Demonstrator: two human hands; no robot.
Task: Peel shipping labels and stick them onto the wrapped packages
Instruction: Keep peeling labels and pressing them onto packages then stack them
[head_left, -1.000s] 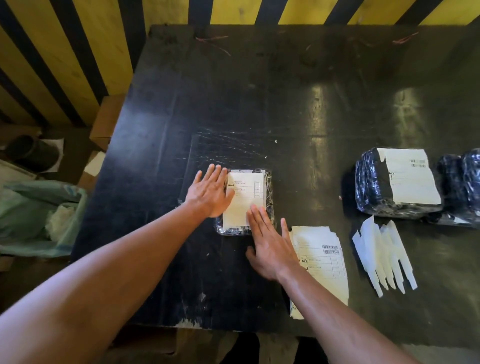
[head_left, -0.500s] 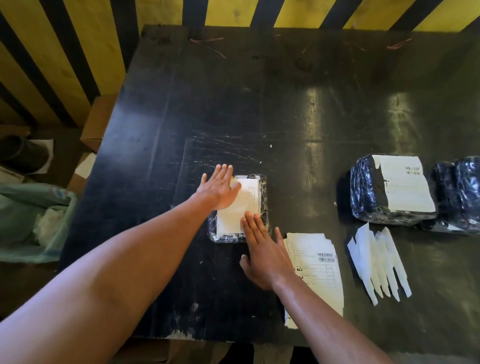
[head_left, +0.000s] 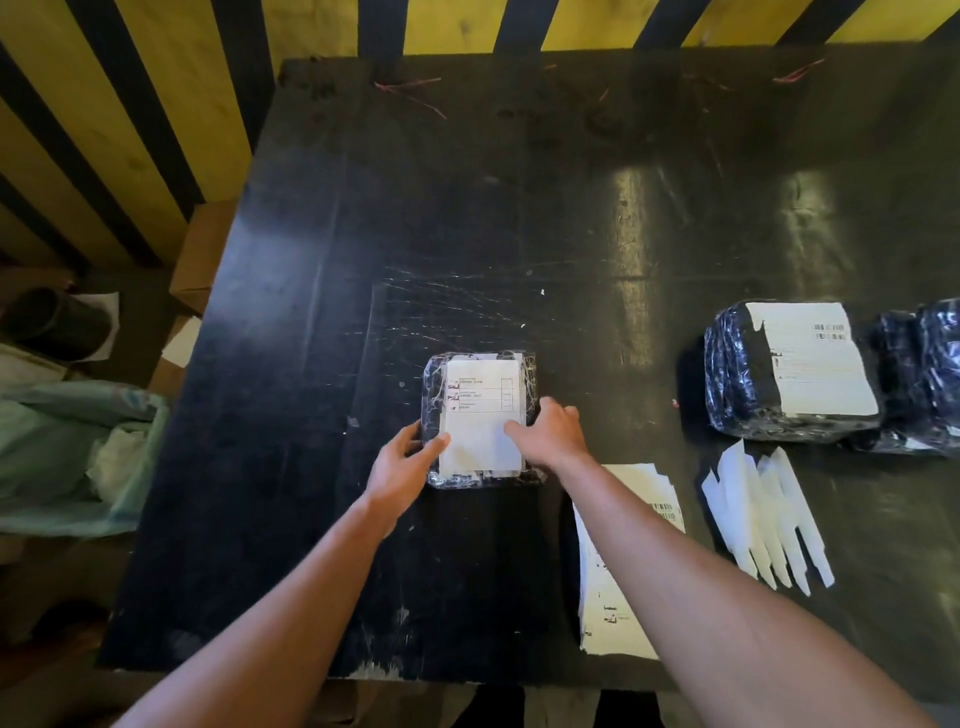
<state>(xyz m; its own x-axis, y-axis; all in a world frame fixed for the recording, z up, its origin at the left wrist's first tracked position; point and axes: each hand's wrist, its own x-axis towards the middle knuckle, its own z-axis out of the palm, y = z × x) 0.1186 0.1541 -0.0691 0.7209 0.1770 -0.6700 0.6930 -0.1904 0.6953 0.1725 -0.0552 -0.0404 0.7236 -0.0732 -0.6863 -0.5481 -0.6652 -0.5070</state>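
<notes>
Since the earlier frame both hands have come off flat pressing on the label and moved to the package sides. Left hand (head_left: 402, 460) now grips the left edge of the wrapped package (head_left: 480, 418), thumb over the top near the label's lower corner, fingers curled round the side. Right hand (head_left: 550, 434) holds the right edge the same way, thumb on the shipping label (head_left: 483, 415).

Package sits on the black table (head_left: 467, 208), centre, slightly toward 6 o'clock. Label looks fully laid down; lower part shows no print.

Stack of unpeeled labels (head_left: 631, 566) at 4 o'clock of the package, partly under the right forearm. Peeled backing strips (head_left: 763, 514) further toward 3 o'clock. Two finished-looking packages: labelled package (head_left: 789, 369) and another wrapped package (head_left: 924, 374) at the right edge.

Risks, my read:
- Glossy wrap is slippery; a loose two-sided lift could drop it.
- Thumbs dragging across the label could lift a corner if adhesion on the crinkled film is weak.
- Right forearm sweeping out could scatter the label stack.
</notes>
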